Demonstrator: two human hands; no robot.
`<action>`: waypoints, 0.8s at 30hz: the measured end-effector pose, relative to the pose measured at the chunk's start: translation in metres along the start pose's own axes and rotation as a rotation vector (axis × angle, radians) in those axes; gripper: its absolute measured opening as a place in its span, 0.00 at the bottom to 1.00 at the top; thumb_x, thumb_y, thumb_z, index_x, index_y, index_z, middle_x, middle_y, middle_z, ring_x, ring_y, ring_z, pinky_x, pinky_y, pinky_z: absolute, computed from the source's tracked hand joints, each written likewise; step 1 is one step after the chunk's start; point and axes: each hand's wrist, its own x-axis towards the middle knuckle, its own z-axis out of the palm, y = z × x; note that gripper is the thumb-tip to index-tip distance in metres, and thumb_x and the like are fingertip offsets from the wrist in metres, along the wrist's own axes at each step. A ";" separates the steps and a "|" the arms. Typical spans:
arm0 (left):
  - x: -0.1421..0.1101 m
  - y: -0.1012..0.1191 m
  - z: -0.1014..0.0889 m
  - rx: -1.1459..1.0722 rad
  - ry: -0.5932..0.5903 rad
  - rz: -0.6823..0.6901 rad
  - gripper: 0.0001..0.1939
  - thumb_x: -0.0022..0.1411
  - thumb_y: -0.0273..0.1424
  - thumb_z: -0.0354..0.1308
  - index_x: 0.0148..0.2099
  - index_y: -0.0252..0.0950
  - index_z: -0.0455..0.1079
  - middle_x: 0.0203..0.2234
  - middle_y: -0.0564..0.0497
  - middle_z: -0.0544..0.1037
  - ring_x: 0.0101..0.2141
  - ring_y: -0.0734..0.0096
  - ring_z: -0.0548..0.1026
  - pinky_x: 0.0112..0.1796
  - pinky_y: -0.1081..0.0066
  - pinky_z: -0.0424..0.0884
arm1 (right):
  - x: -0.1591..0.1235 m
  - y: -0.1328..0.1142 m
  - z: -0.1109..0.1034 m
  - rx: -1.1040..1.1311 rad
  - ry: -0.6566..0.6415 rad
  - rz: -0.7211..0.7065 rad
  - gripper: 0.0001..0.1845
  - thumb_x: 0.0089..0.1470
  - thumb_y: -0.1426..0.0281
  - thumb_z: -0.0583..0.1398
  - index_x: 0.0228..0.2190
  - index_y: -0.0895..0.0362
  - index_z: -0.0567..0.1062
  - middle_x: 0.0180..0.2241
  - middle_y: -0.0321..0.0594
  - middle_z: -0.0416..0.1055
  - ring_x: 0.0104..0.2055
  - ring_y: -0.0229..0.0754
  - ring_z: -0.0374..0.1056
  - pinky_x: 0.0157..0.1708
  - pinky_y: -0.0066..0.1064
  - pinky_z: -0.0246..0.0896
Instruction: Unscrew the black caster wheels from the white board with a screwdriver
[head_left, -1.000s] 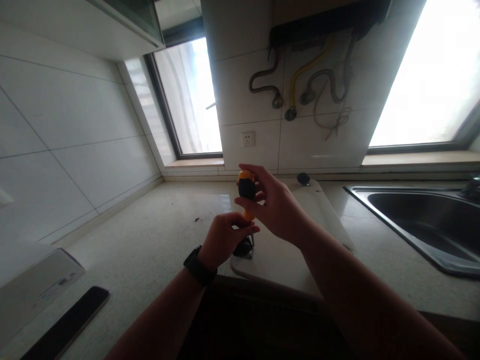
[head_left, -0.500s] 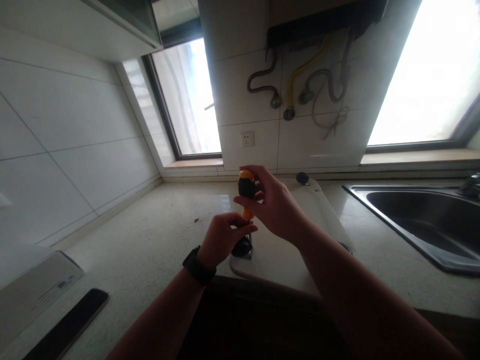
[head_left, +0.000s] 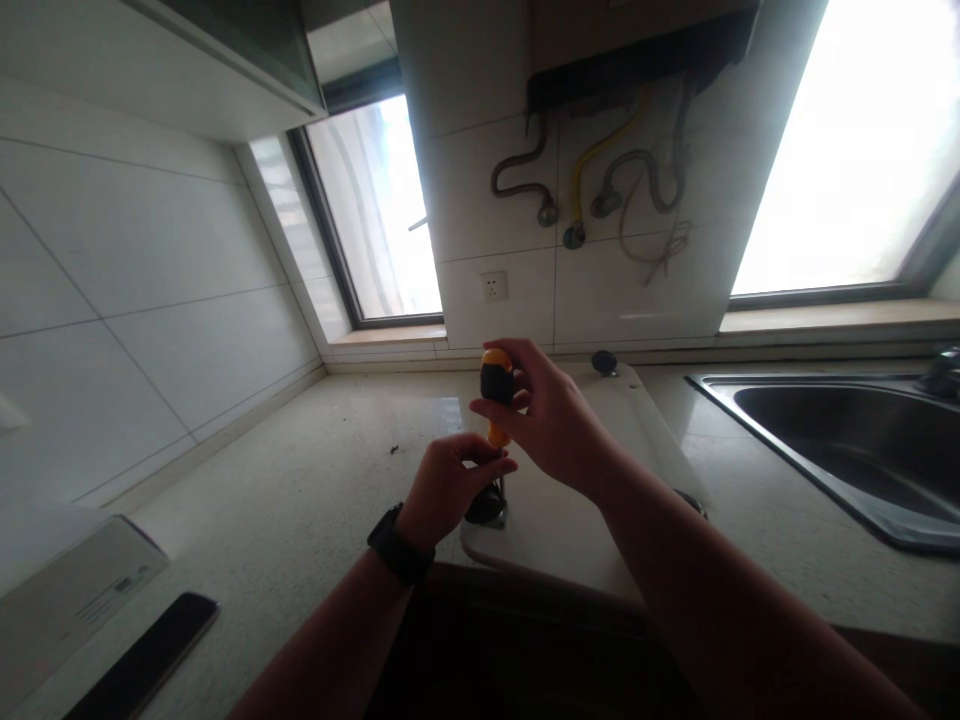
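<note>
My right hand [head_left: 551, 415] is closed round the black and orange handle of a screwdriver [head_left: 496, 385] held upright over the near corner of a white board [head_left: 592, 490]. My left hand [head_left: 448, 485], with a dark watch on its wrist, pinches the lower shaft just above a small dark wheel-like part [head_left: 486, 505] with a metal bracket that sits on the board's corner. The screwdriver's tip is hidden behind my left fingers.
A steel sink [head_left: 840, 440] lies at the right. A black phone [head_left: 142, 660] and a pale flat box [head_left: 67, 590] lie at the near left of the speckled counter [head_left: 300, 480]. A small dark knob [head_left: 604, 361] stands at the board's far end. Hoses hang on the tiled wall.
The view has tilted slightly upward. Both hands keep their hold on the screwdriver with little visible movement.
</note>
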 end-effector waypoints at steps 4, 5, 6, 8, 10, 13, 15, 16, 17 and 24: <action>0.000 0.000 0.000 -0.015 -0.004 0.000 0.11 0.56 0.38 0.74 0.33 0.36 0.79 0.29 0.51 0.83 0.31 0.69 0.76 0.36 0.68 0.70 | 0.000 -0.001 -0.001 0.003 0.005 0.020 0.30 0.51 0.65 0.69 0.54 0.53 0.69 0.42 0.41 0.72 0.32 0.39 0.70 0.31 0.38 0.71; 0.000 0.000 0.000 -0.026 -0.005 -0.003 0.11 0.55 0.38 0.74 0.33 0.36 0.79 0.29 0.51 0.83 0.31 0.69 0.76 0.36 0.68 0.70 | 0.000 -0.001 -0.001 0.001 0.003 0.019 0.30 0.51 0.65 0.69 0.54 0.53 0.69 0.43 0.41 0.72 0.33 0.39 0.70 0.32 0.38 0.71; 0.000 0.000 0.001 -0.036 -0.005 -0.006 0.11 0.55 0.37 0.74 0.33 0.36 0.79 0.29 0.51 0.83 0.31 0.69 0.76 0.36 0.68 0.70 | 0.000 -0.001 -0.001 -0.002 0.003 0.016 0.30 0.51 0.65 0.69 0.54 0.53 0.69 0.44 0.42 0.72 0.33 0.40 0.70 0.32 0.38 0.71; 0.000 0.000 0.002 -0.042 -0.005 -0.014 0.11 0.55 0.37 0.74 0.33 0.36 0.79 0.29 0.51 0.83 0.31 0.69 0.76 0.36 0.68 0.70 | 0.000 0.000 -0.001 -0.008 0.003 0.010 0.29 0.51 0.65 0.69 0.53 0.53 0.69 0.44 0.42 0.72 0.35 0.40 0.70 0.33 0.38 0.71; 0.000 -0.001 0.002 -0.036 -0.004 -0.014 0.11 0.55 0.37 0.74 0.33 0.36 0.79 0.28 0.51 0.83 0.31 0.69 0.76 0.35 0.68 0.69 | 0.000 0.002 0.000 -0.016 0.013 -0.002 0.29 0.51 0.65 0.69 0.53 0.53 0.69 0.44 0.42 0.73 0.36 0.41 0.71 0.33 0.37 0.71; 0.001 -0.004 0.003 -0.035 0.004 -0.005 0.11 0.55 0.37 0.74 0.32 0.36 0.79 0.28 0.51 0.83 0.30 0.70 0.76 0.35 0.69 0.69 | 0.001 0.004 0.001 -0.037 0.032 -0.013 0.29 0.50 0.66 0.70 0.52 0.53 0.68 0.43 0.42 0.73 0.37 0.42 0.70 0.33 0.37 0.70; 0.001 -0.005 0.003 -0.033 0.002 0.002 0.11 0.55 0.37 0.74 0.32 0.35 0.79 0.28 0.51 0.83 0.30 0.70 0.76 0.35 0.69 0.69 | 0.001 0.005 0.001 -0.057 0.047 -0.012 0.29 0.50 0.66 0.70 0.51 0.54 0.68 0.42 0.41 0.73 0.37 0.42 0.70 0.33 0.37 0.69; 0.001 -0.006 0.003 -0.034 -0.001 0.004 0.11 0.55 0.37 0.74 0.33 0.35 0.79 0.29 0.51 0.83 0.30 0.70 0.76 0.35 0.69 0.69 | 0.001 0.005 0.001 -0.068 0.051 -0.011 0.29 0.50 0.66 0.70 0.51 0.54 0.67 0.41 0.41 0.72 0.37 0.43 0.70 0.33 0.37 0.68; 0.001 -0.006 0.003 -0.037 -0.006 0.005 0.11 0.55 0.37 0.74 0.33 0.35 0.79 0.29 0.50 0.83 0.31 0.69 0.77 0.35 0.69 0.70 | 0.001 0.005 0.001 -0.081 0.055 -0.011 0.29 0.50 0.66 0.70 0.50 0.53 0.67 0.41 0.41 0.72 0.37 0.43 0.70 0.33 0.37 0.68; 0.001 -0.003 0.003 -0.043 -0.012 -0.011 0.09 0.55 0.37 0.73 0.35 0.37 0.82 0.31 0.49 0.85 0.33 0.66 0.79 0.39 0.66 0.73 | 0.001 0.004 0.000 -0.169 0.087 0.015 0.30 0.49 0.65 0.72 0.48 0.52 0.63 0.42 0.41 0.70 0.41 0.46 0.70 0.34 0.38 0.67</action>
